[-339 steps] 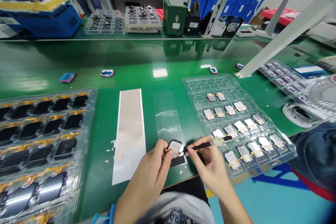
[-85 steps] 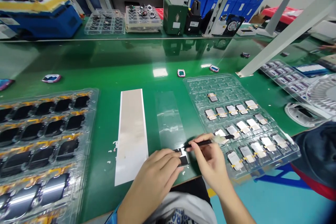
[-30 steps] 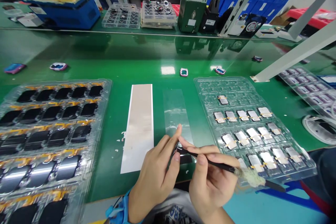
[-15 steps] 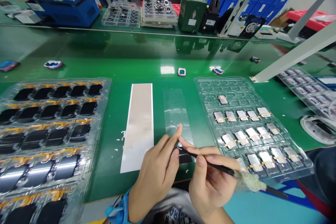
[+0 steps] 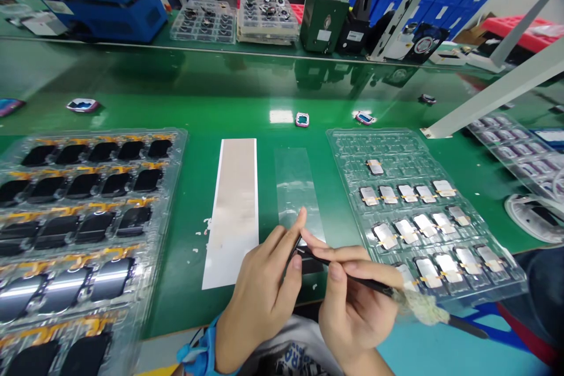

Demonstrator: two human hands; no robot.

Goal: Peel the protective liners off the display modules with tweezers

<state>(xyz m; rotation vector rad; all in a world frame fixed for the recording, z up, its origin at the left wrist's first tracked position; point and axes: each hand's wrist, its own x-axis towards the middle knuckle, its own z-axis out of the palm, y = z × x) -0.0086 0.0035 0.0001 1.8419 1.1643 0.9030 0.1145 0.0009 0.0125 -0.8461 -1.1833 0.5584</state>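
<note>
My left hand point(image 5: 268, 282), a blue band at its wrist, is closed on a thin dark-edged piece point(image 5: 291, 255), probably a small display screen, seen nearly edge-on and mostly hidden by the fingers. My right hand point(image 5: 356, 299) grips black tweezers point(image 5: 370, 283) with pale tape wrapped around their rear part. The tweezers' tip meets the piece by my left thumb. Below both hands lies a clear plastic strip point(image 5: 296, 182), dark at its near end. To its left is a white sheet with a beige strip point(image 5: 238, 188).
A clear tray point(image 5: 170, 200) of black screens with orange flex cables stands left. Another clear tray point(image 5: 352, 144) at right holds silver-backed screens. Small pink-rimmed watch cases point(image 5: 302, 120) lie on the green surface beyond. A white post point(image 5: 484, 94) slants at right.
The pink-rimmed cases on the far green surface have shifted slightly left. Both hands keep nearly the same pose, with the tweezers' rear end a little lower and further right.
</note>
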